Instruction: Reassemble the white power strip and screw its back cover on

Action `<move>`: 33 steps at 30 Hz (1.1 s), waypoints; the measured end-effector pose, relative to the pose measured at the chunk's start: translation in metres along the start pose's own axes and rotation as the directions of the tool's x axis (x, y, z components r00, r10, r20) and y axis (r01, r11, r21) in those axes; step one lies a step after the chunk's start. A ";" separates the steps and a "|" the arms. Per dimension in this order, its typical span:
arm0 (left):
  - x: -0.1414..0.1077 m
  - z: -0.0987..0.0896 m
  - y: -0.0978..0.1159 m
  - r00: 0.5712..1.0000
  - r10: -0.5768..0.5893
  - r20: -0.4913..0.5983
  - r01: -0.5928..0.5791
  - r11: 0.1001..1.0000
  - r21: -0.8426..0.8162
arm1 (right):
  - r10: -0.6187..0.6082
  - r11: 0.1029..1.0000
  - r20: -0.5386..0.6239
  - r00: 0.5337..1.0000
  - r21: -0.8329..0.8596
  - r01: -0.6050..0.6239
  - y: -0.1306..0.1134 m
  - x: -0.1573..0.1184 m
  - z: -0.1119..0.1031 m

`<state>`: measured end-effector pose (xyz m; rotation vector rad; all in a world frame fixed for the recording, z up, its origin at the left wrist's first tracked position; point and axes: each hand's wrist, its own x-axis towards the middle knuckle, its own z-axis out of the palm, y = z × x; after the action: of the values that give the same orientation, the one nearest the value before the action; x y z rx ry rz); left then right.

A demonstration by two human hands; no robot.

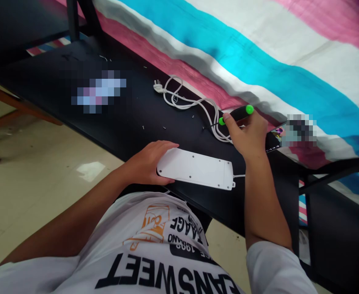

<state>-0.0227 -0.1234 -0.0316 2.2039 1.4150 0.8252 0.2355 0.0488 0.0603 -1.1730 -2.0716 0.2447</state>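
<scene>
A white power strip point(198, 168) lies on the black tabletop with its underside up, several screws showing in it. My left hand point(149, 162) grips its rounded left end, thumb on the near side and fingers along the far side. Farther out, my right hand point(249, 132) holds a screwdriver point(239, 112) with a black and green handle. Its shaft points left and down; a small screw point(202, 129) appears at the tip, though whether it sticks there I cannot tell. More loose screws point(164, 128) are scattered on the table beyond the strip.
The strip's white cord point(194, 102) lies coiled behind it, ending in a plug point(158, 86). A blurred-out object point(98, 92) sits at the table's left. Striped cloth point(228, 45) hangs along the back edge. Another partly blurred item point(298, 130) is at the right.
</scene>
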 end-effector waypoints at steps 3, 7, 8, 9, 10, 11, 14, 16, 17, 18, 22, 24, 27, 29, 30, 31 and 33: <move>-0.001 -0.002 0.000 1.000 0.001 0.003 -0.001 1.000 -0.006 | 0.031 0.998 -0.025 0.999 0.049 -0.030 -0.001 -0.002 -0.001; -0.005 -0.007 -0.002 1.000 -0.014 0.002 0.014 0.999 0.036 | 0.116 0.964 -0.053 0.992 0.245 -0.100 -0.003 -0.003 -0.002; -0.007 -0.009 -0.003 1.000 -0.023 0.000 0.023 0.998 0.053 | 0.148 0.947 -0.068 0.987 0.298 -0.122 -0.005 -0.003 -0.002; -0.008 -0.010 -0.004 0.999 -0.032 -0.002 0.032 0.997 0.065 | 0.184 0.926 -0.080 0.980 0.349 -0.145 -0.007 -0.003 -0.002; -0.009 -0.011 -0.005 0.999 -0.042 -0.002 0.042 0.997 0.070 | 0.219 0.902 -0.086 0.972 0.399 -0.167 -0.010 -0.003 -0.003; -0.009 -0.012 -0.005 0.999 -0.051 0.000 0.051 0.996 0.070 | 0.246 0.877 -0.081 0.966 0.443 -0.186 -0.013 -0.004 -0.003; -0.009 -0.012 -0.006 0.997 -0.073 0.002 0.073 0.996 0.051 | 0.271 0.830 -0.013 0.962 0.509 -0.227 -0.024 -0.006 -0.005; -0.009 -0.011 -0.006 0.997 -0.074 -0.010 0.075 0.997 0.033 | 0.273 0.808 0.039 0.961 0.534 -0.251 -0.030 -0.009 -0.003; -0.009 -0.011 -0.006 0.997 -0.072 -0.019 0.072 0.997 0.024 | 0.275 0.790 0.068 0.959 0.553 -0.266 -0.033 -0.010 -0.001; -0.009 -0.011 -0.006 0.997 -0.069 -0.027 0.069 0.997 0.017 | 0.277 0.767 0.095 0.956 0.577 -0.280 -0.035 -0.012 0.002; -0.011 -0.010 -0.007 0.997 -0.060 -0.042 0.060 0.998 0.001 | 0.275 0.707 0.180 0.944 0.627 -0.326 -0.040 -0.016 0.015; -0.011 -0.010 -0.007 0.997 -0.056 -0.046 0.056 0.998 -0.001 | 0.273 0.700 0.200 0.941 0.630 -0.337 -0.041 -0.017 0.019; -0.011 -0.009 -0.007 0.997 -0.055 -0.048 0.055 0.998 -0.001 | 0.277 0.687 0.214 0.937 0.638 -0.348 -0.041 -0.018 0.023; -0.011 -0.009 -0.007 0.997 -0.052 -0.051 0.052 0.999 -0.001 | 0.284 0.679 0.223 0.933 0.640 -0.360 -0.040 -0.018 0.024; -0.011 -0.009 -0.007 0.997 -0.051 -0.052 0.051 0.999 -0.001 | 0.289 0.678 0.227 0.930 0.638 -0.366 -0.040 -0.018 0.025; -0.011 -0.009 -0.007 0.997 -0.050 -0.052 0.050 0.999 0.000 | 0.294 0.677 0.231 0.928 0.635 -0.372 -0.039 -0.018 0.026; -0.011 -0.009 -0.007 0.997 -0.051 -0.051 0.051 0.999 0.001 | 0.301 0.675 0.238 0.923 0.630 -0.383 -0.038 -0.018 0.028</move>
<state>-0.0368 -0.1308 -0.0316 2.1536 1.4901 0.8678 0.1969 0.0181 0.0498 -1.0756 -1.5890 1.1684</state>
